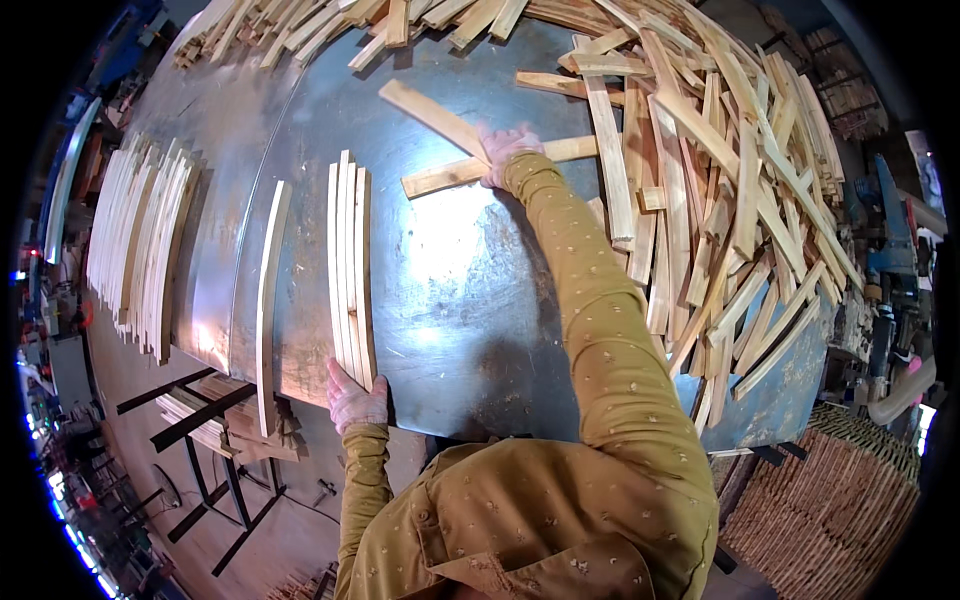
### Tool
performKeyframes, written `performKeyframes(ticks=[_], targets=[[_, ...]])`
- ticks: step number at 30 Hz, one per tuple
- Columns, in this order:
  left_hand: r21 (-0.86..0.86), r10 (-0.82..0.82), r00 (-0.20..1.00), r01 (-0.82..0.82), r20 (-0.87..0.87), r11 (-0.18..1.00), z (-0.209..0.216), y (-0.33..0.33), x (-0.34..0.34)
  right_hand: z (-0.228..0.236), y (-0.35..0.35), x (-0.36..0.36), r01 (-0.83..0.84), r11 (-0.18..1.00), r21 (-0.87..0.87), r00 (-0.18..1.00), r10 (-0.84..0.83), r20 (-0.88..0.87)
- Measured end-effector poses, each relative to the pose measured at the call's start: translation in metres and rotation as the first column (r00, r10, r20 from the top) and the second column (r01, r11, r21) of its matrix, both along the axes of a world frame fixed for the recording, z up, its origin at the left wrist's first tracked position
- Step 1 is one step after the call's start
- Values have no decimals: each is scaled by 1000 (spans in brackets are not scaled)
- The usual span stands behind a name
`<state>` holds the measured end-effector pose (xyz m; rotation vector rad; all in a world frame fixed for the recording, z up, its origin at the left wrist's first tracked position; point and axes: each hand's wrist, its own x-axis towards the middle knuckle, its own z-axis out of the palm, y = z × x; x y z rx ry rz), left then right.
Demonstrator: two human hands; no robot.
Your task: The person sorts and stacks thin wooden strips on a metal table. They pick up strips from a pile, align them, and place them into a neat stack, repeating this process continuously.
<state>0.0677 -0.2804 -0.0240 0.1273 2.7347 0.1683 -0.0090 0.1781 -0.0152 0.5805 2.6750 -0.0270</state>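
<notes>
"Pale narrow wooden slats (350, 265): where?"

"Bundled ahead of the left hand (358, 402), which clasps their near ends."

"The right hand (510, 153)?"

"Gripping a flat pale wooden strip (433, 120); a second strip (440, 179) lies beneath that hand."

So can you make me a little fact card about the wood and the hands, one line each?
Table: grey, shiny
Left hand: touching the near end of a small row of sticks
Right hand: at the end of a slanted stick, where it meets a crossing stick; exact grip unclear
Lone stick: left of the small row
Neat stack: far left
Messy pile: right side
</notes>
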Motion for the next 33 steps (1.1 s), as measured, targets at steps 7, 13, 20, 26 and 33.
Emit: performKeyframes(ticks=[7, 13, 20, 26, 33], targets=[[66, -144, 949, 169, -279, 983, 2, -3, 6, 126, -34, 0, -300, 882, -364, 772, 0, -635], [985, -168, 986, 47, -19, 168, 78, 103, -17, 173, -11, 35, -705, -279, -653, 633, -662, -401], [606, -582, 357, -732, 731, 313, 65, 137, 15, 18, -39, 84, -103, -204, -973, 446, -884, 138], [510, -227, 915, 28, 333, 860, 28, 77, 26, -49, -76, 134, -10, -404, -915, 324, -867, 379], [-22, 31, 992, -34, -125, 999, 25, 27, 5, -7, -140, 146, 59, -428, -902, 203, -879, 431]])
